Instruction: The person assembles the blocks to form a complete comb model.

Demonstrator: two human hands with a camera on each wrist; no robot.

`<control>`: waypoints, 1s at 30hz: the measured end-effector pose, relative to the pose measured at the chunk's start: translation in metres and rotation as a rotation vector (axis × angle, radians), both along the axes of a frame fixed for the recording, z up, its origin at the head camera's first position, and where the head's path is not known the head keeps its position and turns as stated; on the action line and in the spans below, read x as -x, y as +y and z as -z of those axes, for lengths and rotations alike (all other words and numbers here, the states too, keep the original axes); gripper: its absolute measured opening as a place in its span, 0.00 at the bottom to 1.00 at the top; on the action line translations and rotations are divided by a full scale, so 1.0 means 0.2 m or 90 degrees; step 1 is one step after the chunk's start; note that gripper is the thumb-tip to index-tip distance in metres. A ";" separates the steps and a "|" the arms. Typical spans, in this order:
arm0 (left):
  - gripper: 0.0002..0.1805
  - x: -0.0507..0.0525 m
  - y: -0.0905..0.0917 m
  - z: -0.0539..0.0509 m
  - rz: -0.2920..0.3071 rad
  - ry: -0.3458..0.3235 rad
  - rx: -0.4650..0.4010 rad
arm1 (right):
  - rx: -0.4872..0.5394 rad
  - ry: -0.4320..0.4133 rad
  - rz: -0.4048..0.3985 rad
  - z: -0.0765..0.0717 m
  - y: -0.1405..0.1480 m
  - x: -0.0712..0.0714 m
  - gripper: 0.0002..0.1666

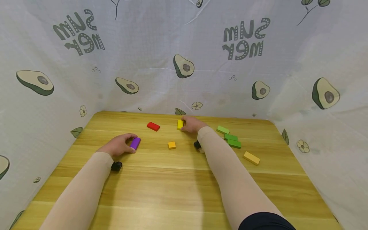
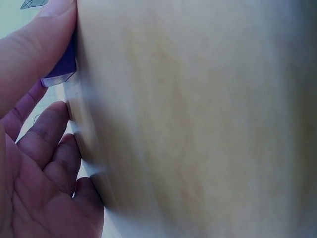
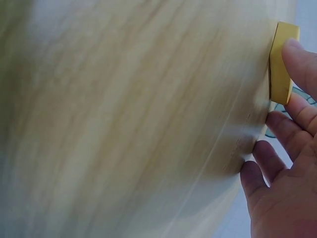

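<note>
On the left side of the wooden table, the left hand (image 1: 118,145) pinches a purple block (image 1: 135,143) between thumb and fingers. The left wrist view shows only one end of this purple block (image 2: 63,64), beside the thumb; the rest is hidden. Farther back, near the table's far edge, the right hand (image 1: 192,124) holds a yellow block (image 1: 180,125) by its ends. In the right wrist view the thumb lies against the yellow block (image 3: 279,64), with the index fingertip at its lower end. The other fingers of both hands are near the tabletop.
A red block (image 1: 153,126) and a small orange block (image 1: 172,145) lie between the hands. Right of the right forearm are a light green block (image 1: 223,129), two darker green blocks (image 1: 234,144) and a pale orange block (image 1: 251,158). A patterned cloth (image 1: 155,95) surrounds the table.
</note>
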State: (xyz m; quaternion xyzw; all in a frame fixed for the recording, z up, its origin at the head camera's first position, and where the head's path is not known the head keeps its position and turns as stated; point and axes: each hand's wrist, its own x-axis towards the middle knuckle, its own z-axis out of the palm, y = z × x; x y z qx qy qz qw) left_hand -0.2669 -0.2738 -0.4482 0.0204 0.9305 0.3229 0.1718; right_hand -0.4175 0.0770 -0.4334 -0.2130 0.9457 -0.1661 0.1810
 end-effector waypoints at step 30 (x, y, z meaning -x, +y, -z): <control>0.42 -0.02 0.00 -0.01 0.000 -0.002 -0.007 | 0.015 0.014 -0.040 -0.03 0.14 -0.02 0.39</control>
